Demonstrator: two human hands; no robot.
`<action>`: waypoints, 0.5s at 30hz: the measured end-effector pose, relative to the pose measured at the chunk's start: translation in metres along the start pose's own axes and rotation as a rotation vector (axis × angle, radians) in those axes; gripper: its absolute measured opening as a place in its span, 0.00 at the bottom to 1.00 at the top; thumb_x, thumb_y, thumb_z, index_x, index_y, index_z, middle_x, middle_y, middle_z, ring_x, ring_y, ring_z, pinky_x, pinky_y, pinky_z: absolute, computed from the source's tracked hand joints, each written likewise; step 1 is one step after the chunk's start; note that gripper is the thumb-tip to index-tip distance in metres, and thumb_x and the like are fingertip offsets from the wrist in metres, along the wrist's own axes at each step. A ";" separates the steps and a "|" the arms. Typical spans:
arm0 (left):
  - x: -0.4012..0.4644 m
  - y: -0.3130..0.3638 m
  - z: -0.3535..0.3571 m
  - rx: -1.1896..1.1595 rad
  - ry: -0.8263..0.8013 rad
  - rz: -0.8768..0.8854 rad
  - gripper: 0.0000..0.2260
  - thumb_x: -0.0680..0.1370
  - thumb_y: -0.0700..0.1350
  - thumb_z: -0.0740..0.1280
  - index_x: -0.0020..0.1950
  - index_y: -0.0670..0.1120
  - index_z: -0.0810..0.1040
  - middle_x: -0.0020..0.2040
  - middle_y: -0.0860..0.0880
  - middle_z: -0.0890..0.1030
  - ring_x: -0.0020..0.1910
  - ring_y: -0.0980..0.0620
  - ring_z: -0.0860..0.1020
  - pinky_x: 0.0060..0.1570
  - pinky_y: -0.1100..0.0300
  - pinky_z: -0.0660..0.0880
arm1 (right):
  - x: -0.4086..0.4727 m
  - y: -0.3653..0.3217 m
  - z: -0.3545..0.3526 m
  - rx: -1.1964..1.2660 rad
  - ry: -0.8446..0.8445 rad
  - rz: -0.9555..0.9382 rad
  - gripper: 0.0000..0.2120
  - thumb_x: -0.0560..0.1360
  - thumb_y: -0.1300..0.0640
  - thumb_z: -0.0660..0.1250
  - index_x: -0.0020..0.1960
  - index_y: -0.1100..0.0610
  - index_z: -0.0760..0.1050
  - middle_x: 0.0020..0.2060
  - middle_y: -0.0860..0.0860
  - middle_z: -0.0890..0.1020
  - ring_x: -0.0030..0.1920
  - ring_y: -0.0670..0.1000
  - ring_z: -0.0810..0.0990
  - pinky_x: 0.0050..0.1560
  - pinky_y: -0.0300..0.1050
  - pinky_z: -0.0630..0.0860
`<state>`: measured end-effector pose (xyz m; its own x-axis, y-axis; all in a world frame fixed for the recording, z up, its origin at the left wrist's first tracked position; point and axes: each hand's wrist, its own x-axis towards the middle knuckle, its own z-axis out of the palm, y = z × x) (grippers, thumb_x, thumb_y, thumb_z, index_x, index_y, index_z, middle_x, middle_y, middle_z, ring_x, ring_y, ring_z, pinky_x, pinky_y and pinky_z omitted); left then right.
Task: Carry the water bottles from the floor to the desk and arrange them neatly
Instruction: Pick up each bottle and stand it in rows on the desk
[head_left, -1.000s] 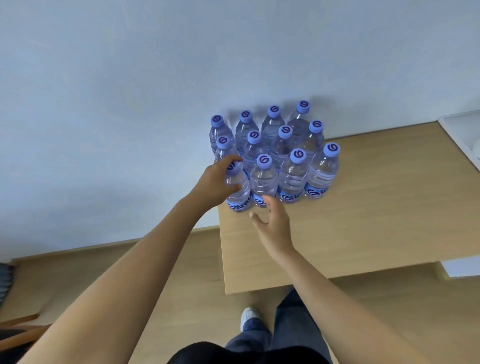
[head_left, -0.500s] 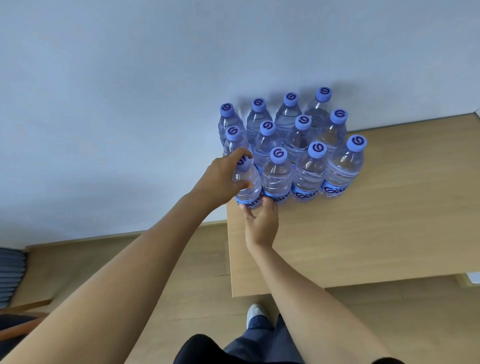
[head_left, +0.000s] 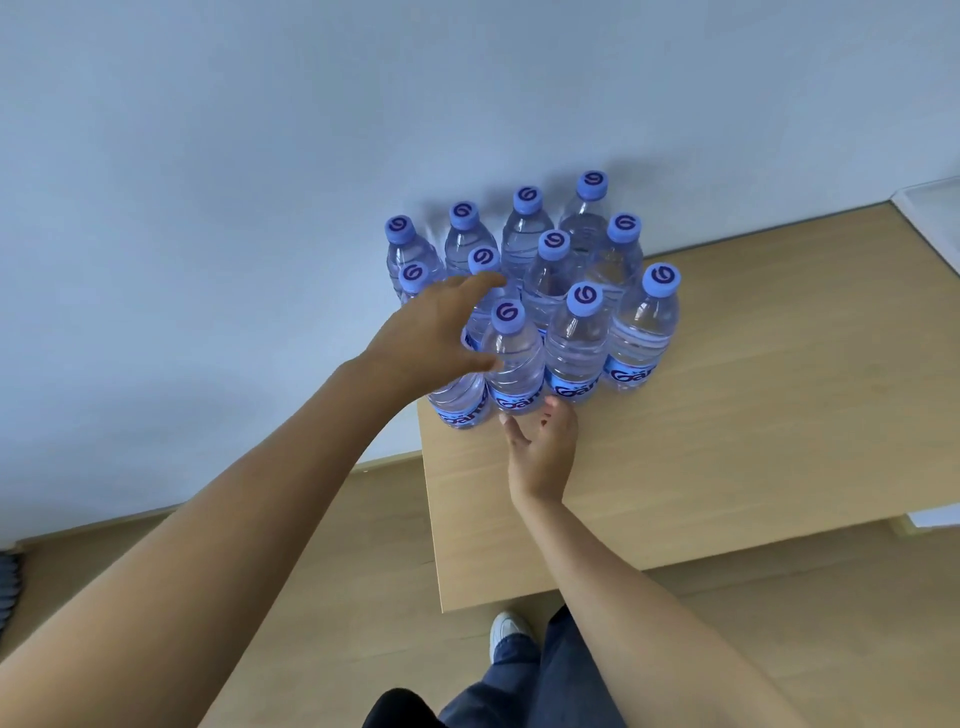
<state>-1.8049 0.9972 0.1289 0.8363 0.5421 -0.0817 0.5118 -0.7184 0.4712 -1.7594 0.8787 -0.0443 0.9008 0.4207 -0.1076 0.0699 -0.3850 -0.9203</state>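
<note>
Several clear water bottles with blue caps and blue labels stand upright in tight rows at the far left corner of the wooden desk (head_left: 727, 415), against the wall. My left hand (head_left: 431, 338) lies over the top of the front-left bottle (head_left: 460, 402), hiding its cap. Its fingers stretch out toward the second row and its thumb lies beside the neighbouring front bottle (head_left: 511, 358). My right hand (head_left: 543, 447) is open just in front of that bottle, fingertips at its base.
The desk's left edge runs just beside the front-left bottle, with wooden floor below. A white object (head_left: 930, 208) sits at the desk's far right. My shoe (head_left: 506, 629) and trouser leg stand on the floor near the desk's front edge.
My left hand has loosened from its grip round the front-left bottle's top and its fingers have spread toward the second row. My right hand stays at the front row's base.
</note>
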 end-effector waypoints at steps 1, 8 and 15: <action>0.005 0.006 0.001 0.024 -0.028 0.031 0.33 0.71 0.47 0.75 0.74 0.52 0.66 0.68 0.49 0.74 0.64 0.48 0.73 0.59 0.51 0.72 | 0.003 0.000 -0.001 -0.027 0.007 -0.012 0.24 0.72 0.60 0.76 0.63 0.68 0.73 0.57 0.61 0.78 0.59 0.62 0.75 0.61 0.55 0.72; 0.025 0.015 0.010 0.125 -0.137 0.086 0.21 0.74 0.42 0.73 0.67 0.48 0.74 0.52 0.51 0.75 0.52 0.48 0.74 0.53 0.54 0.71 | 0.011 0.002 -0.004 -0.151 0.031 -0.094 0.24 0.69 0.55 0.79 0.59 0.65 0.78 0.51 0.57 0.83 0.52 0.61 0.77 0.52 0.53 0.75; 0.029 0.016 0.010 0.130 -0.107 0.102 0.18 0.72 0.40 0.74 0.61 0.45 0.78 0.47 0.52 0.75 0.45 0.52 0.70 0.46 0.59 0.67 | 0.011 0.003 -0.003 -0.158 0.059 -0.156 0.22 0.67 0.58 0.79 0.58 0.65 0.79 0.52 0.57 0.84 0.50 0.61 0.77 0.51 0.53 0.77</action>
<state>-1.7707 0.9969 0.1249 0.8976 0.4194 -0.1356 0.4388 -0.8212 0.3649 -1.7485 0.8798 -0.0472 0.8969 0.4383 0.0583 0.2728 -0.4446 -0.8532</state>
